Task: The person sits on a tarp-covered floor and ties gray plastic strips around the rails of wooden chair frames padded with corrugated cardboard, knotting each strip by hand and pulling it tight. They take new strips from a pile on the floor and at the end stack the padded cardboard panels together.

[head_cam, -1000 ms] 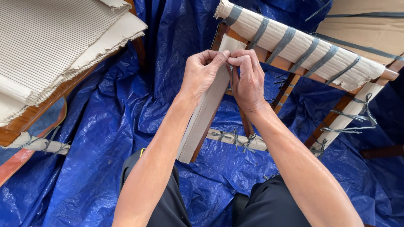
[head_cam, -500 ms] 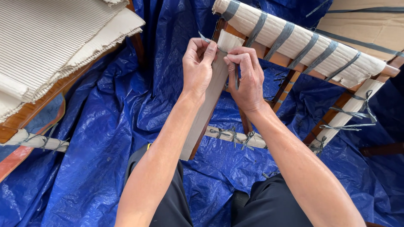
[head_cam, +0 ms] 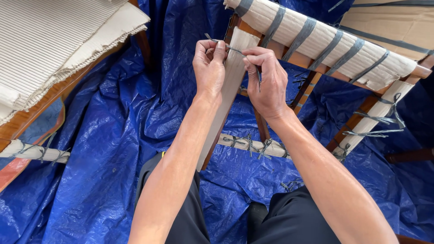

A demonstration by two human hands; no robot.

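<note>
My left hand [head_cam: 209, 68] and my right hand [head_cam: 267, 81] meet at the top of a wooden chair leg wrapped in pale corrugated cardboard [head_cam: 226, 95]. Between the fingers of both hands runs a thin grey plastic strap [head_cam: 233, 49], crossing the top of the wrapped leg. One strap end sticks out left of my left fingers; another end hangs down past my right fingers. The leg belongs to an overturned wooden chair frame [head_cam: 312, 88] lying on a blue tarpaulin [head_cam: 113, 135].
A cardboard-wrapped rail [head_cam: 325, 45] bound with several grey straps runs across the top right. Lower rungs [head_cam: 253, 145] carry knotted straps. Sheets of corrugated cardboard [head_cam: 54, 40] lie on a wooden piece at the left. My knees in black cloth [head_cam: 271, 221] sit at the bottom.
My hands have drawn slightly apart and moved up the leg, and the strap now stretches taut between them. The left strap end has come out past my left fingers.
</note>
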